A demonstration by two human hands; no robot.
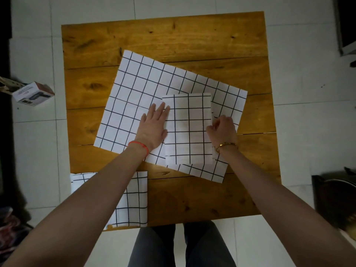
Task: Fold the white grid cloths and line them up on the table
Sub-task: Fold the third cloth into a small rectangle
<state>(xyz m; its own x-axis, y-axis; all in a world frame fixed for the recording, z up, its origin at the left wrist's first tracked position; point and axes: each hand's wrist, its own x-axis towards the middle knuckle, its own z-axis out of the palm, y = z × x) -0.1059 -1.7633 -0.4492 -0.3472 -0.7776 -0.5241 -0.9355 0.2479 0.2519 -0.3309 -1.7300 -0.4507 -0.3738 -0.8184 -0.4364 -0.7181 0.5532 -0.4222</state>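
**A:** What do you see of the hands?

**B:** I see the left hand lying flat, fingers straight and together, holding nothing. It presses on the spread grid cloth, and its fingertips touch the left edge of the folded grid cloth.

**A:** And the other?

**B:** I see the right hand with its fingers curled at the right edge of that folded cloth. It appears to pinch the edge layers there, though I cannot tell exactly how many layers it has.

**A:** Where do the cloths lie?

**B:** The folded one lies between the two hands, on top of the spread cloth, which sits tilted across the middle of the wooden desk. A second folded grid cloth lies well behind the left fingers, at the desk's near left corner, partly hidden under the left forearm.

**A:** Anything on the wrists?

**B:** I see a red string bracelet on the left and a gold bangle on the right.

**A:** Off the desk?

**B:** A small cardboard box lies on the tiled floor, far left of the left fingers.
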